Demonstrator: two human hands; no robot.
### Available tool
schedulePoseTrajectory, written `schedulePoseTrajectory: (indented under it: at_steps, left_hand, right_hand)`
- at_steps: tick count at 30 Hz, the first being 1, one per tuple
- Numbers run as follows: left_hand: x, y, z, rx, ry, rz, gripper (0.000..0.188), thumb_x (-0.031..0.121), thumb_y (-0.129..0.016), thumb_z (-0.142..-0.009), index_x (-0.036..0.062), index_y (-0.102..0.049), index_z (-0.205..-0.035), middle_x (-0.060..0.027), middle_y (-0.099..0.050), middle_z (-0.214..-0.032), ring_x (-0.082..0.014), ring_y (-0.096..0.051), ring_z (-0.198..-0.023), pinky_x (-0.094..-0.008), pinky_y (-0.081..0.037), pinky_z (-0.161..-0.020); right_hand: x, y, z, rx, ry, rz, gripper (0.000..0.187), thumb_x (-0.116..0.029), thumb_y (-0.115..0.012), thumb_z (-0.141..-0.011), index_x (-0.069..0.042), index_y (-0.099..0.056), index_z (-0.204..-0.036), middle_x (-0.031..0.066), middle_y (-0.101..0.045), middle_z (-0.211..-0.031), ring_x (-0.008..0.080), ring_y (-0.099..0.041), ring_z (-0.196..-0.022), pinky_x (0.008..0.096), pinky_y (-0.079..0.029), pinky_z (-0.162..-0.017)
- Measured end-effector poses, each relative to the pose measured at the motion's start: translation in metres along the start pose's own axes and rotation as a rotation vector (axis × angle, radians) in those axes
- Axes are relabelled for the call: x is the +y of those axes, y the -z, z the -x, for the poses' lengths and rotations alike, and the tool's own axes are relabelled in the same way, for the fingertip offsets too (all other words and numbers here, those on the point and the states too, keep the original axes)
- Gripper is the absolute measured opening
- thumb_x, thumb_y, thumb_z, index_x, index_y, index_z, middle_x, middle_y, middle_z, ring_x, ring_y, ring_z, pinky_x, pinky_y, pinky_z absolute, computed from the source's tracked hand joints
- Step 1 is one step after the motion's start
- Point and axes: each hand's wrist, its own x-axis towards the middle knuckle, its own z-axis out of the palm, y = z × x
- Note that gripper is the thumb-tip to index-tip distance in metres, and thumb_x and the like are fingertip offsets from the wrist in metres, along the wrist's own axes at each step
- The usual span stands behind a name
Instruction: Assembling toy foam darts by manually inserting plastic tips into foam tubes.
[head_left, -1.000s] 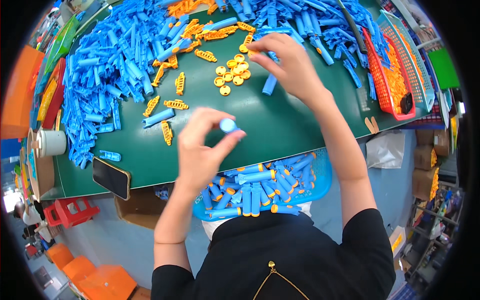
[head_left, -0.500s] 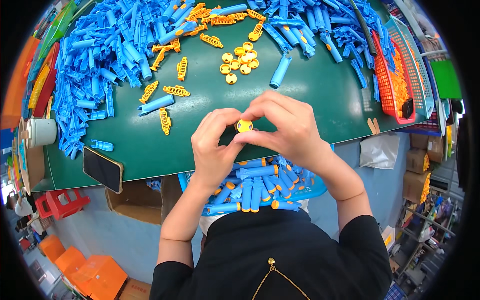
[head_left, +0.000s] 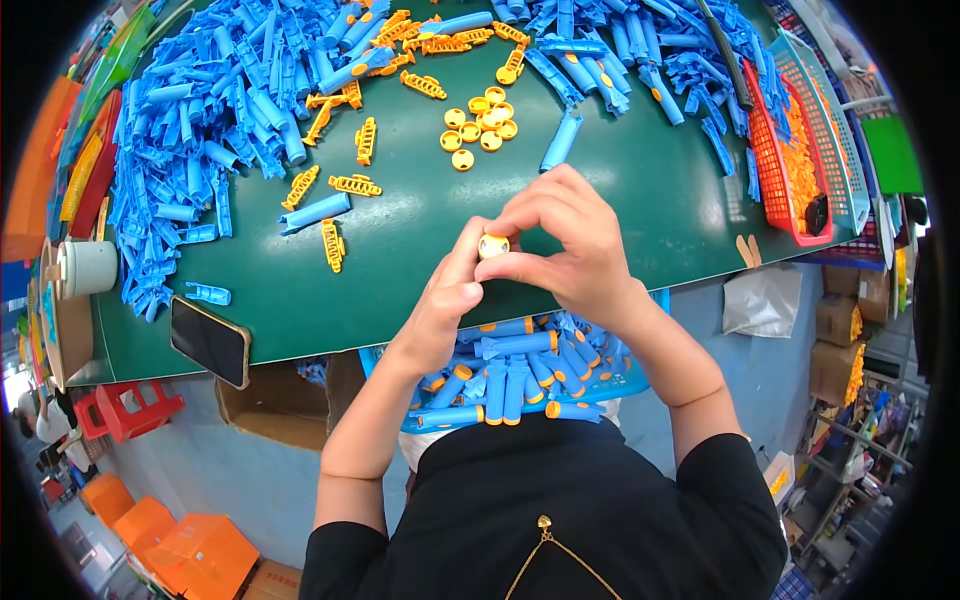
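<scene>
Pinching one round yellow cap (head_left: 493, 247) above the near part of the green counter (head_left: 400, 245), the right hand (head_left: 575, 245) has its index finger on the far side and its thumb on the near side, clamped on it. The left hand (head_left: 440, 310) reaches in from the left, its index finger against the cap's left side and its thumb just nearer; what lies under the cap is hidden, so I cannot tell whether these fingers are clamped on anything.

Farther off, a cluster of yellow caps (head_left: 480, 122) lies on the counter, with a single blue tube (head_left: 562, 140) to its right. On the left, yellow slotted pieces (head_left: 355, 185) are scattered around another blue tube (head_left: 317, 213). A large heap of blue parts (head_left: 200, 130) fills the far left; more blue pieces (head_left: 640, 40) lie far right, beside a red basket (head_left: 772, 170) of orange pieces. At the near left edge lies a phone (head_left: 210, 340). Nearest the body, a light-blue basket (head_left: 627, 382) holds orange-ended blue tubes (head_left: 515, 390).
</scene>
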Motion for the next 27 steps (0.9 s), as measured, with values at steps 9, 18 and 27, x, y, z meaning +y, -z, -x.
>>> schedulePoseTrajectory:
  at_steps: [9,18,27]
  left_hand:
    - [-0.007,-0.002,0.001,0.008,-0.061,0.077,0.051,0.049,-0.034,-0.098,0.0007,-0.05,-0.102,-0.0044,-0.048,-0.093,-0.0115,-0.045,-0.088,-0.0253,-0.038,-0.081]
    - [-0.001,-0.004,0.0,0.006,-0.092,-0.022,0.05,0.043,-0.036,-0.1,-0.0041,-0.053,-0.109,-0.0073,-0.052,-0.097,-0.0154,-0.048,-0.09,-0.0272,-0.039,-0.084]
    - [-0.011,-0.013,0.005,0.121,-0.182,-0.108,0.052,0.042,-0.034,-0.102,-0.0037,-0.056,-0.112,-0.011,-0.058,-0.105,-0.0187,-0.055,-0.097,-0.0309,-0.042,-0.087]
  right_hand:
    - [0.007,-0.003,0.003,-0.025,0.053,-0.135,0.036,-0.024,-0.087,-0.059,-0.007,-0.065,-0.082,0.0037,-0.064,-0.08,0.0221,-0.056,-0.079,0.0328,-0.045,-0.07]
    - [0.017,-0.006,0.006,-0.029,0.133,-0.193,0.042,-0.026,-0.088,-0.056,-0.007,-0.063,-0.084,0.0034,-0.064,-0.082,0.0234,-0.054,-0.084,0.034,-0.044,-0.075]
    - [-0.008,-0.03,0.025,-0.18,-0.421,-0.748,0.043,-0.034,-0.033,-0.1,-0.001,-0.055,-0.117,0.013,-0.058,-0.114,0.0233,-0.054,-0.111,0.0346,-0.039,-0.099]
